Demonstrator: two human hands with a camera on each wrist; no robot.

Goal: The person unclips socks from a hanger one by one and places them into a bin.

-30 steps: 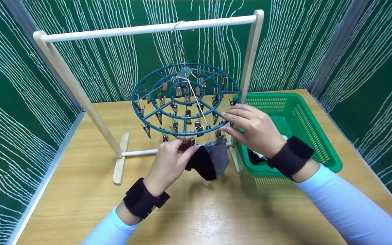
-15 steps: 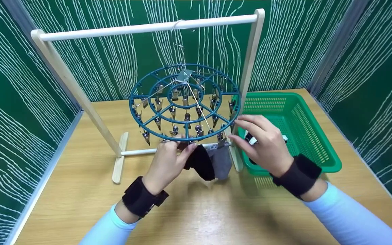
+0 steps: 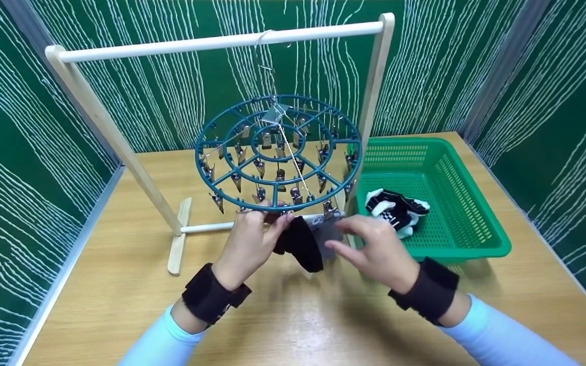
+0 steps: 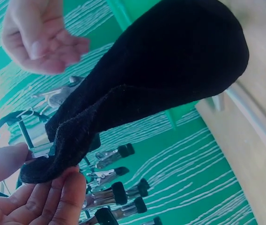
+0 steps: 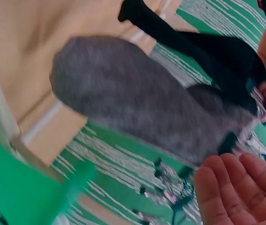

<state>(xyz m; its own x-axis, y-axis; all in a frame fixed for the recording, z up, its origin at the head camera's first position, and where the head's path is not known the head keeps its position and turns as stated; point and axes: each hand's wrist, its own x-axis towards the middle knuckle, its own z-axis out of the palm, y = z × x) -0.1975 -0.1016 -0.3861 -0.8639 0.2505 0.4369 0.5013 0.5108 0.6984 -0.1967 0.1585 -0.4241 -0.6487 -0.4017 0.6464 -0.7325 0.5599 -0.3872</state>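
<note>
A round blue clip hanger (image 3: 275, 207) with several metal clips hangs from the rack. My left hand (image 3: 248, 244) pinches the top of a black sock (image 3: 303, 246) at a clip under the hanger's near rim; in the left wrist view, thumb and fingers (image 4: 70, 197) grip its cuff around that clip. Just right of it a grey sock (image 5: 123, 93) hangs from another clip. My right hand (image 3: 379, 249) is beside the grey sock, fingers relaxed and parted from the thumb, holding nothing. Whether its fingertips touch that sock is unclear.
A wooden rack with a white top bar (image 3: 171, 49) stands on the table (image 3: 120, 315). To the right is a green basket (image 3: 476, 213) with black-and-white cloth items (image 3: 397, 211) inside. Green walls with white streaks enclose the table.
My right hand has left the hanger's rim, moving right and then down and left beside the grey sock. The hanger swayed slightly. My left hand keeps its pinch on the black sock.
</note>
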